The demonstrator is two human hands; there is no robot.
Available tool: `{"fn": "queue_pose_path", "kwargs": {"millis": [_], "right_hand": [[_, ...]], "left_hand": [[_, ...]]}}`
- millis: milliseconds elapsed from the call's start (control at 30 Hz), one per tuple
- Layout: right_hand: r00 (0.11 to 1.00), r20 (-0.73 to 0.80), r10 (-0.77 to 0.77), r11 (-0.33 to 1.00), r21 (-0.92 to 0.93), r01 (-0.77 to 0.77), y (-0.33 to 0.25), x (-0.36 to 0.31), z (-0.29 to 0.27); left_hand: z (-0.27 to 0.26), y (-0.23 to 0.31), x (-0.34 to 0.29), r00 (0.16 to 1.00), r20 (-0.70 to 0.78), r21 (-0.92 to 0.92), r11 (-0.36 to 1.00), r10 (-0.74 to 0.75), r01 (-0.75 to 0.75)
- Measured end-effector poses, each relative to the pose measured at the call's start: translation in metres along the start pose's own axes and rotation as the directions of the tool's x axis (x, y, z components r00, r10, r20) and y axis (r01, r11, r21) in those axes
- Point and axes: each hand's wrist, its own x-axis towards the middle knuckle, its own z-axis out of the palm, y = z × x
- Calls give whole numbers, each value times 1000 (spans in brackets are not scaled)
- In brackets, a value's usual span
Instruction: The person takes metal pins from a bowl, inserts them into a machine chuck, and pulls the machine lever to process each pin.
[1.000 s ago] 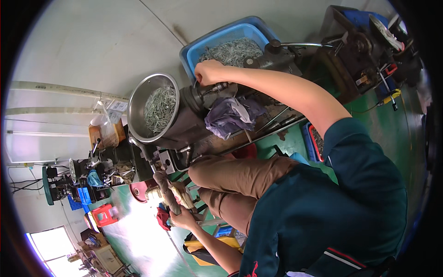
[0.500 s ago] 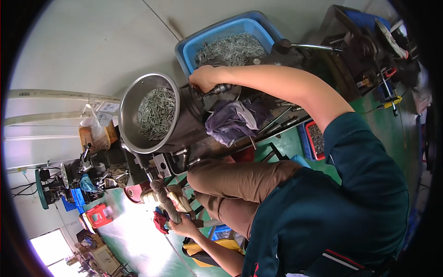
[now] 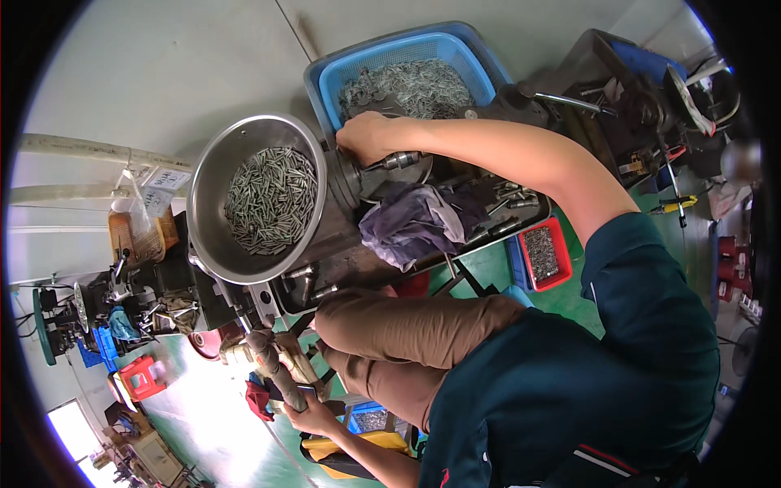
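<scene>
My right hand (image 3: 368, 138) reaches across the bench machine, fingers curled in beside a metal chuck (image 3: 399, 160). What the fingertips pinch, if anything, is hidden. A large steel basin (image 3: 319, 215) full of short metal pins (image 3: 271, 201) stands to the left of that hand. Just beyond the hand is a blue plastic basket (image 3: 327, 81) holding many thin metal pieces (image 3: 415, 88). Low in the view, my left hand (image 3: 311, 416) is closed round the end of a long lever handle (image 3: 281, 378) wrapped in grey-brown material.
A crumpled purple-grey cloth (image 3: 411, 226) lies on the machine bed near my knees. Metal tool parts (image 3: 512, 193) lie to its right. Below the bench stands a red bin (image 3: 561, 276) of small parts. A yellow-and-black bag (image 3: 382, 443) is near my left forearm.
The whole view has shifted, with the basin appearing larger and farther left. My right hand stays beside the chuck, and my left hand keeps hold of the lever handle.
</scene>
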Motion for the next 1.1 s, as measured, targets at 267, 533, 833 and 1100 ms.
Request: {"fn": "queue_pose_path", "kwargs": {"millis": [267,533,833,1100], "right_hand": [[999,-43,-16,998,64,19,12,14,15],[993,-25,-112,966,230,115,16,11,0],[924,-286,253,943,-142,-302,79,-36,-48],[985,-165,49,999,29,-45,43,-20,-15]], "left_hand": [[4,0,-2,993,-86,-72,994,75,-82],[7,-12,0,994,-98,-57,997,51,-57],[3,-6,0,1000,-6,-48,999,-20,20],[10,-25,-3,996,-43,14,997,75,-74]]}}
